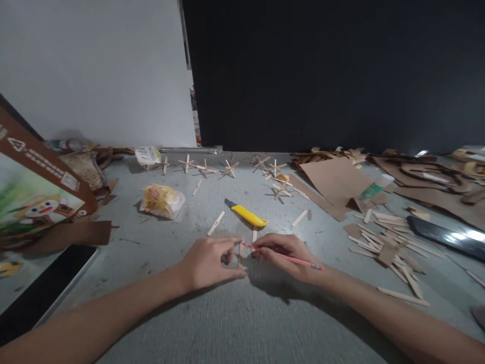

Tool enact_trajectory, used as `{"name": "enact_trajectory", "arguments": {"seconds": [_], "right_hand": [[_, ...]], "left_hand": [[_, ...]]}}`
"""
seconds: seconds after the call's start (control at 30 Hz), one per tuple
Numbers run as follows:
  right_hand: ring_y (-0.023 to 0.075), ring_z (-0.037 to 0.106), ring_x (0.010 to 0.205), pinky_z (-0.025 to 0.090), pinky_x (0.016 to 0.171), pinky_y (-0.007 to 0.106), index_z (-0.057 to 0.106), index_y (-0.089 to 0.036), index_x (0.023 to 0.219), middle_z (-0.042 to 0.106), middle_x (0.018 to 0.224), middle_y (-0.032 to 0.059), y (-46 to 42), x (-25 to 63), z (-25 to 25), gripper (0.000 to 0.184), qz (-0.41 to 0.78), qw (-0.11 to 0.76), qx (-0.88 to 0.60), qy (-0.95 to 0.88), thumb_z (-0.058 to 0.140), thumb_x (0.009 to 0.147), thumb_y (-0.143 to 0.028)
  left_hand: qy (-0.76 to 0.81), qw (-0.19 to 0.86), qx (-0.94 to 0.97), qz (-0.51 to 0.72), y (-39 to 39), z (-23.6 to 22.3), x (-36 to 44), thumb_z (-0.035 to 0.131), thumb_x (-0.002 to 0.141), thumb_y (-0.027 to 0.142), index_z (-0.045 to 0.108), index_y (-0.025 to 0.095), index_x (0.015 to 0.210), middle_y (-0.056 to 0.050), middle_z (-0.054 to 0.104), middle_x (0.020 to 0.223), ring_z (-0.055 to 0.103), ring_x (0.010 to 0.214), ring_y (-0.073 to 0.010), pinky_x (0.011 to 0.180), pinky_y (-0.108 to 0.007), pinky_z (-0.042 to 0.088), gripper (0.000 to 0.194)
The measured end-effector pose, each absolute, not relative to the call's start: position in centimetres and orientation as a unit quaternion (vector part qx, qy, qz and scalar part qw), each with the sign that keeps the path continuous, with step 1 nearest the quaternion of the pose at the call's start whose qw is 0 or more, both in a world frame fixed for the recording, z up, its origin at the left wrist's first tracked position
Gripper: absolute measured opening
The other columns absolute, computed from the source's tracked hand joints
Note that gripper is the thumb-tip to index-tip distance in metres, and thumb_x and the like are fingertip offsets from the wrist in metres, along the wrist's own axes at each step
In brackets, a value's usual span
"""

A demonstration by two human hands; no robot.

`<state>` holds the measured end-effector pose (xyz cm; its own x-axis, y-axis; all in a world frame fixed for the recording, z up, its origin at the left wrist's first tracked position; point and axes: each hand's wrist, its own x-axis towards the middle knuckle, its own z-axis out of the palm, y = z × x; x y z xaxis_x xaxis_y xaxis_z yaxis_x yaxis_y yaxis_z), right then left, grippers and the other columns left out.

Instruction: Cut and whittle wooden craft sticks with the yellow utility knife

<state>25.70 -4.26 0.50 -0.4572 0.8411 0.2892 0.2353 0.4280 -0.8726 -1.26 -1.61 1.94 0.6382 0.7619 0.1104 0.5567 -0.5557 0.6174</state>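
My left hand (210, 262) rests on the grey table (242, 323), its fingers pinched on a small wooden stick (240, 254) that lies flat there. My right hand (288, 255) is closed round a pink pencil (291, 259). The pencil's tip touches the stick near my left fingertips. A second short stick (254, 236) lies just beyond the pencil. A yellow utility knife (248, 214) lies a little farther back, between the two hands.
A heap of wooden sticks (390, 242) and cardboard sheets (337, 182) fill the right side. Small stick crosses (229, 168) line the back edge. A crumpled yellow packet (162, 200) lies at left, by a printed box (38, 197). A dark tablet (41, 290) sits at front left.
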Motion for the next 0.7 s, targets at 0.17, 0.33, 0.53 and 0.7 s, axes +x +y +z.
{"name": "enact_trajectory", "arguments": {"seconds": [0.17,0.33,0.53,0.7], "right_hand": [[0.0176,0.078,0.08,0.065,0.07,0.028,0.08,-0.02,0.12,0.082,0.097,0.0093,-4.0,25.7,0.7,0.036,0.47,0.358,-0.331,-0.736,0.057,0.11,-0.045],[0.0168,0.076,0.076,0.061,0.066,0.027,0.081,-0.018,0.109,0.08,0.088,0.0082,-3.9,25.7,0.2,0.03,0.491,0.346,-0.329,-0.729,0.067,0.105,-0.044],[0.0169,0.078,0.079,0.063,0.072,0.028,0.081,-0.02,0.114,0.081,0.09,0.0078,-3.8,25.5,-0.7,0.036,0.519,0.353,-0.329,-0.706,0.058,0.109,-0.047],[0.0182,0.078,0.081,0.063,0.073,0.028,0.081,-0.02,0.115,0.081,0.091,0.0076,-3.6,25.6,-0.7,0.031,0.531,0.341,-0.345,-0.695,0.065,0.105,-0.045]], "left_hand": [[0.387,0.273,0.863,0.173,-1.8,1.8,-1.2,0.089,0.079,0.033,0.058,0.023,0.074,-0.008,0.076,0.144,0.081,0.11,-0.0264,0.091,-0.037,0.058,0.033],[0.377,0.277,0.866,0.177,-1.7,1.7,-1.3,0.088,0.081,0.032,0.054,0.023,0.073,-0.008,0.075,0.145,0.079,0.118,-0.0274,0.092,-0.037,0.057,0.036],[0.37,0.273,0.87,0.177,-1.6,1.5,-1.3,0.085,0.083,0.034,0.055,0.023,0.072,-0.008,0.076,0.144,0.08,0.117,-0.0275,0.088,-0.035,0.057,0.034],[0.376,0.267,0.87,0.175,-1.5,1.4,-1.3,0.088,0.08,0.034,0.053,0.022,0.067,-0.007,0.077,0.143,0.081,0.11,-0.0269,0.087,-0.035,0.058,0.039]]}}
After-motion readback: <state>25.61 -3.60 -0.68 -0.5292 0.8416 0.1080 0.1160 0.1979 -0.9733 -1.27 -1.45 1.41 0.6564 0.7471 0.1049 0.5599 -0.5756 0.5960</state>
